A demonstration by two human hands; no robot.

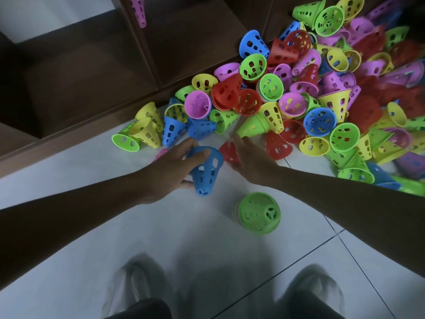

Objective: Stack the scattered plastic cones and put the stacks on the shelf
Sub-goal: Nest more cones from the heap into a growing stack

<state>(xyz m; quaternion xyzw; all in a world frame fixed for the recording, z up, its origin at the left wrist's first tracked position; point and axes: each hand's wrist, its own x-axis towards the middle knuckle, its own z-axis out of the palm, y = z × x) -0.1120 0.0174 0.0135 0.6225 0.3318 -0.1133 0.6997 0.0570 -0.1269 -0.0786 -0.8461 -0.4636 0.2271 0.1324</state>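
A white tiled floor (pixel 115 226) fills the lower part of the head view, and every position below is given relative to the heap of perforated plastic cones (pixel 310 100). A dark brown wooden shelf unit (pixel 92 77) stands to the left of and behind the heap, its open compartments meeting the floor; near the top edge, far left of the heap, a pink cone stack (pixel 138 10) hangs tip down into view beside a shelf divider. The heap itself, in blue, green, yellow, red and pink, lies against the foot of the shelf and spreads to the right edge, the cones tumbled on their sides, some nested in short runs. Below the heap two forearms reach in across the floor. The left hand (pixel 170 171), just below the heap's left fringe, grasps a blue cone (pixel 205 170) with thumb across its wide rim and fingers curled under it, narrow tip pointing toward the viewer. The right hand (pixel 250 157), at the heap's near edge, lies with fingers extended and blurred, touching a red cone (pixel 228 151) on the floor; whether it grips that cone cannot be told. Well below the heap, apart from it, a green cone stack (pixel 258 212) rests on the tiles. Farthest from the heap, at the bottom edge, two blurred shoes (pixel 133 284) show.
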